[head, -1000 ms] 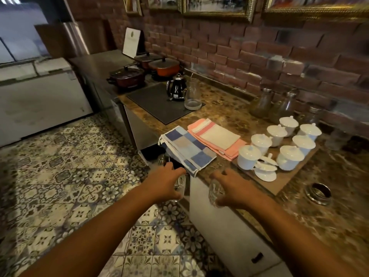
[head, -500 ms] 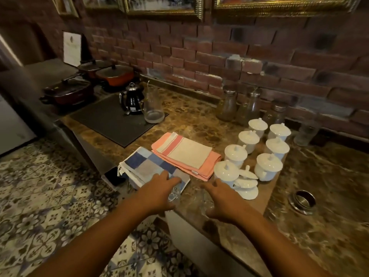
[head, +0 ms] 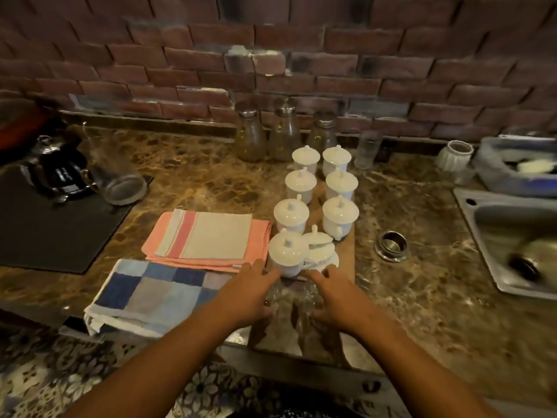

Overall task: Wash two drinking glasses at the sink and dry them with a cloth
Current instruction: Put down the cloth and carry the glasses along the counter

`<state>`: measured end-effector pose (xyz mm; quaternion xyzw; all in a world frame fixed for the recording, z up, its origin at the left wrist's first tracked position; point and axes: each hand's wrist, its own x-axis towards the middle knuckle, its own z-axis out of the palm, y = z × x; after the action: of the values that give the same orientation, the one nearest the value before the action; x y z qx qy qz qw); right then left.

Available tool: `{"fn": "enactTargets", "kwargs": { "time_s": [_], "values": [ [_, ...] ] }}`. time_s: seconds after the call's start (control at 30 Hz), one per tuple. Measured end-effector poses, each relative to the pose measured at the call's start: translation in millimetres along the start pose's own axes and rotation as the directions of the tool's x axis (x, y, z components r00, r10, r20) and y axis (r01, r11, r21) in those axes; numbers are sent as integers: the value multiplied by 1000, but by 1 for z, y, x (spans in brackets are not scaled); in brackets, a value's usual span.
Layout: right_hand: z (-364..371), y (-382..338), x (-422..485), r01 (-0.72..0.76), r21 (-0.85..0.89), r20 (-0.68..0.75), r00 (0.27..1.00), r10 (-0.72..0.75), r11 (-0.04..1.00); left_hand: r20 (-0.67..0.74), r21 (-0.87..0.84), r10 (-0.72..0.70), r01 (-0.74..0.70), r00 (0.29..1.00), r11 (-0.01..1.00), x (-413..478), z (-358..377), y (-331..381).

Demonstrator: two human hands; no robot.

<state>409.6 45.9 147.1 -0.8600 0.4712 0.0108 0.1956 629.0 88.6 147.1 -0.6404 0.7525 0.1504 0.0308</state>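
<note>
Two clear drinking glasses stand side by side low over the marble counter (head: 422, 297) near its front edge. My left hand (head: 245, 295) grips the left glass (head: 273, 292), thumb below and fingers above. Around the right glass (head: 310, 297) curls my right hand (head: 339, 298). Both glasses are mostly hidden by my fingers. A blue checked cloth (head: 150, 297) lies folded just left of my left hand, and a pink striped cloth (head: 208, 236) lies behind it. The steel sink (head: 470, 224) is at the far right.
Several white lidded cups (head: 291, 214) stand on a wooden board directly behind my hands. A metal ring (head: 391, 246) lies between board and sink. Bottles (head: 250, 137) and a tall glass (head: 366, 149) line the brick wall. A black kettle (head: 63, 173) and glass jug (head: 120, 182) sit left.
I have stepped right along the counter, and the sink has come into view. Both hands carried the glasses from beside the counter's edge to above it, in front of the lidded cups.
</note>
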Motion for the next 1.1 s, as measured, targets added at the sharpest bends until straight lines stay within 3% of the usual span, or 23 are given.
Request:
{"fn": "enactTargets", "kwargs": {
  "time_s": [0.13, 0.33, 0.73, 1.1],
  "values": [
    [8, 6, -7, -95, 57, -28, 995, 97, 994, 15, -9, 126, -126, 992, 992, 12, 10, 4],
    [21, 13, -20, -223, 10, -20, 975, 224, 975, 74, -10, 194, -194, 978, 981, 25, 26, 12],
    [27, 16, -17, -250, -27, 52, 966, 251, 968, 39, -19, 150, -149, 988, 989, 34, 49, 7],
    [41, 19, -12, -240, 19, 18, 971, 240, 971, 0, -6, 90, -90, 996, 996, 37, 59, 11]
  ]
}}
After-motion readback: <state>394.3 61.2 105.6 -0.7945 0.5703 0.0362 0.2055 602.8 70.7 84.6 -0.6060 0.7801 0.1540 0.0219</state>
